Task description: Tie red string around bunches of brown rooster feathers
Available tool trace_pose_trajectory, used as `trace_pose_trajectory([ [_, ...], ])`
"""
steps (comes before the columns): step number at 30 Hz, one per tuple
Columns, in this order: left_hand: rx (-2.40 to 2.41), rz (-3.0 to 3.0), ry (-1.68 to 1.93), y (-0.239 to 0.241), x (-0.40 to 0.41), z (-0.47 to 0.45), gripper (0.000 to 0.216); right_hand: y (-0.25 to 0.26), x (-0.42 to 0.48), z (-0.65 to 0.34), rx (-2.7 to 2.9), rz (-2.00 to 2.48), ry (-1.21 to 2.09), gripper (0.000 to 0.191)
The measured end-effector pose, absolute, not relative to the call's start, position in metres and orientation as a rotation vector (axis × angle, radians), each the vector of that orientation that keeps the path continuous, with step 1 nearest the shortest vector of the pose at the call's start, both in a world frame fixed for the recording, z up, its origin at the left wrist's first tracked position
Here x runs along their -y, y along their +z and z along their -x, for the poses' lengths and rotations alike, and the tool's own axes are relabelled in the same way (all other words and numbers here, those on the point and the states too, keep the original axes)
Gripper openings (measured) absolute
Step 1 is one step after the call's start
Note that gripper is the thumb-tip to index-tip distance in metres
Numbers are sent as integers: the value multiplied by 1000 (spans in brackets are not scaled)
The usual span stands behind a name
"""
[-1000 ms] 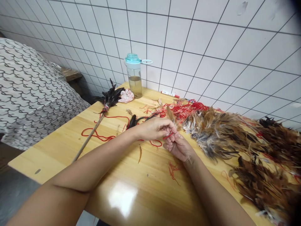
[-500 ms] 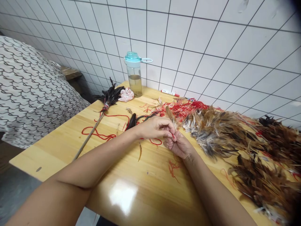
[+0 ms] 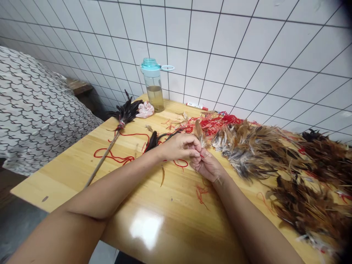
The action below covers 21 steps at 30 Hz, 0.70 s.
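Over the wooden table (image 3: 115,194), both hands meet with their fingertips together. My left hand (image 3: 183,146) is closed in a pinch at a bit of red string (image 3: 202,156). Against it, my right hand (image 3: 207,167) is also closed, thumb and fingers pressed at the same red bit. Just behind the fingers a brown feather (image 3: 198,129) stands up; whether it is held cannot be made out. A loop of red string (image 3: 180,164) and a dark feather (image 3: 152,141) lie by my left wrist. Loose red strands (image 3: 201,194) rest below my right hand.
A stick with black feathers (image 3: 128,112) tied on lies at left. Behind it stand a pink-white crumpled bundle (image 3: 145,110) and a water bottle (image 3: 154,88). A marker (image 3: 197,106), tangled red string (image 3: 228,119) and brown feather piles (image 3: 253,150) line the back and right.
The whole view has shifted slightly. My hands stay joined at the fingertips, and the red string between them shows less than before.
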State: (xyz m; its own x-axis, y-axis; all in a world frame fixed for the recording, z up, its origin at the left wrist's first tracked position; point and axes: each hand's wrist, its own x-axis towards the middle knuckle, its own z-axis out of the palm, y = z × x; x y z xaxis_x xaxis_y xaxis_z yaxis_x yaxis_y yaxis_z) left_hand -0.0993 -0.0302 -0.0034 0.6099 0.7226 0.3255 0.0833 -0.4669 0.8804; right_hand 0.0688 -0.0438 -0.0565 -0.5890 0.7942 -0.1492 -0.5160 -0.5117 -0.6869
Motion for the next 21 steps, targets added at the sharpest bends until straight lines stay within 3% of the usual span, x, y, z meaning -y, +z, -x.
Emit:
trace_pose_trajectory([
  [15,-636,-2043,831,4,33,103,32,-63,41,-73,813,532,2098,42],
  [21,-526,-2222,817,18,39,106,23,-59,43,-74,793,443,2159,45],
])
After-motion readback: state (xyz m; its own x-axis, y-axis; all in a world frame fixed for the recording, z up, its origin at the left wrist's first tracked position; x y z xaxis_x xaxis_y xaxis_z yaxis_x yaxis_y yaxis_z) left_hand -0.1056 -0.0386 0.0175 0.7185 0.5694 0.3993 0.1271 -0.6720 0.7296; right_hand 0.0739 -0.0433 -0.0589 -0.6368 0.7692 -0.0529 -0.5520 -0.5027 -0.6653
